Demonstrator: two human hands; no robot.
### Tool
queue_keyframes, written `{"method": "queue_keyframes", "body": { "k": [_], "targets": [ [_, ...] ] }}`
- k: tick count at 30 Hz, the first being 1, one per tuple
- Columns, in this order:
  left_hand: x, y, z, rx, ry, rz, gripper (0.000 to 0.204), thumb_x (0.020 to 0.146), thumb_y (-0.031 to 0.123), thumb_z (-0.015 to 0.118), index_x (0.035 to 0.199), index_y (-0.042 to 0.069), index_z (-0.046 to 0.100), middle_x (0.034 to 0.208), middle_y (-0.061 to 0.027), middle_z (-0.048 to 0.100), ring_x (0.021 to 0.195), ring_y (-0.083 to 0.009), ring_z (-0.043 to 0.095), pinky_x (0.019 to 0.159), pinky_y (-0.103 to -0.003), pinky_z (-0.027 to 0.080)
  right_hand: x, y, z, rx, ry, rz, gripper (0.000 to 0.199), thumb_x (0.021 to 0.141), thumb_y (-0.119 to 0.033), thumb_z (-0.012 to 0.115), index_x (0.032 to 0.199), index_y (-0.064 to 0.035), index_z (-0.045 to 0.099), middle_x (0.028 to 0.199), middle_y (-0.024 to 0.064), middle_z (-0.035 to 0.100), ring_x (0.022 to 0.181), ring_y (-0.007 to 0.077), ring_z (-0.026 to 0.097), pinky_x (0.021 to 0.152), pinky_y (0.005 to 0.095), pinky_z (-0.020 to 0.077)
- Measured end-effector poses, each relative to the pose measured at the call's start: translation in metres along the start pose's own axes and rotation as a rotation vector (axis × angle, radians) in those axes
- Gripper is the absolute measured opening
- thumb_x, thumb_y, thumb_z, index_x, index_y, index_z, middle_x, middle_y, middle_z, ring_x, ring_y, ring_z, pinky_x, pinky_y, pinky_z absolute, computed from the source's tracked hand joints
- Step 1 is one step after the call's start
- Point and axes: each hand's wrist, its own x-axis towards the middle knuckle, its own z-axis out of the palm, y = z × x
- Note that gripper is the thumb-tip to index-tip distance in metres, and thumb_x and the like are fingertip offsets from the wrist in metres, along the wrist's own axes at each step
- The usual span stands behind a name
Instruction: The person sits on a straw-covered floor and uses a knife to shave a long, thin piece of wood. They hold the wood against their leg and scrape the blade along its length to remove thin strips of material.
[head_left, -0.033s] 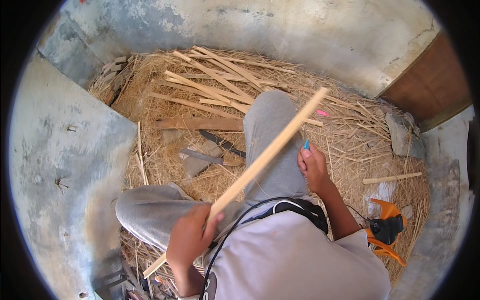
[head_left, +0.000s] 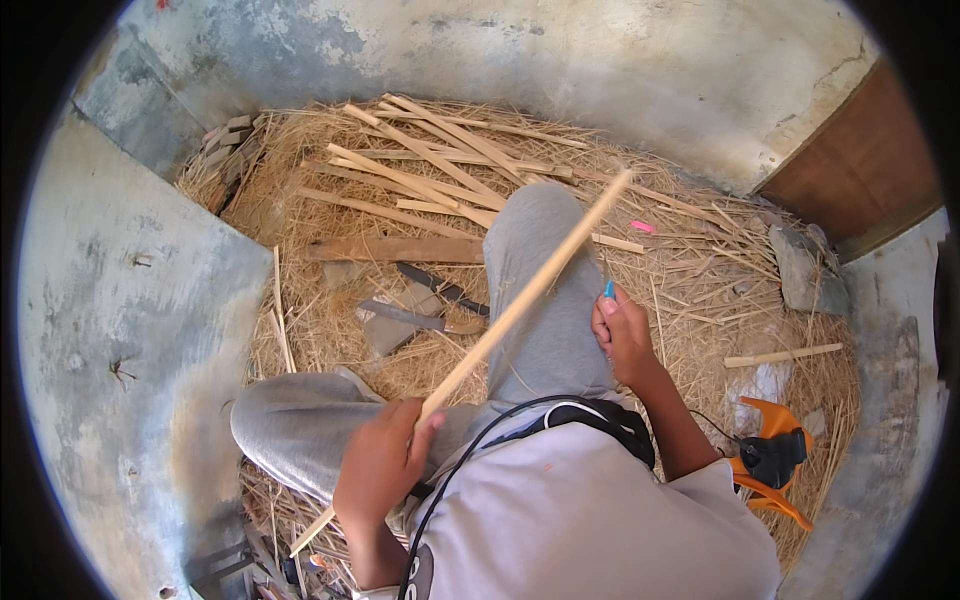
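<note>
My left hand (head_left: pixel 378 470) is closed around a long, pale wooden strip (head_left: pixel 540 280), probably bamboo. The strip slants over my lap, its upper end beyond my raised knee and its lower end sticking out below my wrist. My right hand (head_left: pixel 626 335) is closed beside my right thigh, gripping a small blue-tipped object (head_left: pixel 609 289); most of it is hidden by my fingers, so its kind is unclear. In front of my folded leg, a knife with a wooden handle (head_left: pixel 462 327) rests across a flat stone (head_left: pixel 390 335). A dark blade in a long shape (head_left: pixel 440 286) lies just behind it.
Several cut strips (head_left: pixel 430 160) are piled on the shaving-covered floor ahead, by a brown board (head_left: pixel 395 249). A pink piece (head_left: pixel 641 227) lies beyond my right hand. An orange-and-black device (head_left: pixel 775 455) sits at my right. Walls (head_left: pixel 140 330) surround the spot; a stone slab (head_left: pixel 808 270) leans at right.
The strip's upper end has swung slightly to the left, and the strip shows a narrower side. Both hands keep their holds, almost in the same places.
</note>
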Motion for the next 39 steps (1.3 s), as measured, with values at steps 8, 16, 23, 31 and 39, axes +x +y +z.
{"method": "queue_keyframes", "body": {
  "k": [8,16,23,31,39],
  "targets": [
    [0.035,0.014,0.024,-0.019,-0.111,0.071,0.026,0.100,0.025,0.058,0.118,0.006,0.057,0.073,-0.0232,0.063,0.070,-0.0427,0.065,0.063,-0.050,0.048,0.008,-0.033,0.006,-0.530,-0.120,-0.052,0.041,0.104,-0.038,0.051,0.092,0.0013,0.058,0.064,0.0216,0.057,0.060,0.0398,0.059,0.058,0.0457,0.0441],
    [0.039,0.016,0.035,0.044,-0.069,0.099,0.019,0.100,0.022,0.058,0.100,0.004,0.051,0.071,-0.0232,0.063,0.068,-0.0443,0.064,0.059,-0.053,0.047,0.014,-0.034,0.009,-0.616,-0.141,-0.032,0.045,0.104,-0.041,0.048,0.090,0.0002,0.058,0.066,0.0234,0.057,0.066,0.0442,0.060,0.060,0.0502,0.0449],
    [0.007,0.018,0.044,0.138,-0.095,0.050,0.019,0.102,0.022,0.054,0.097,0.005,0.050,0.065,-0.0197,0.064,0.059,-0.0401,0.065,0.052,-0.049,0.050,0.025,-0.034,0.007,-0.561,-0.178,0.073,0.051,0.104,-0.046,0.046,0.088,0.0006,0.059,0.067,0.0246,0.058,0.067,0.0418,0.062,0.061,0.0489,0.0456],
    [-0.012,0.014,0.024,0.215,-0.112,0.044,0.018,0.100,0.021,0.057,0.095,0.005,0.051,0.071,-0.0180,0.066,0.057,-0.0379,0.064,0.049,-0.046,0.050,0.019,-0.028,0.021,-0.559,-0.004,0.053,0.052,0.105,-0.047,0.046,0.089,0.0008,0.060,0.064,0.0235,0.058,0.064,0.0431,0.062,0.060,0.0482,0.0464],
    [-0.070,0.010,-0.008,0.184,-0.164,-0.101,0.016,0.098,0.018,0.061,0.095,0.004,0.054,0.068,-0.0194,0.063,0.060,-0.0411,0.063,0.051,-0.048,0.047,0.026,-0.023,0.012,-0.482,0.059,-0.010,0.055,0.106,-0.045,0.043,0.088,0.0037,0.059,0.062,0.0218,0.054,0.057,0.0363,0.055,0.059,0.0445,0.0439]
  ]
}}
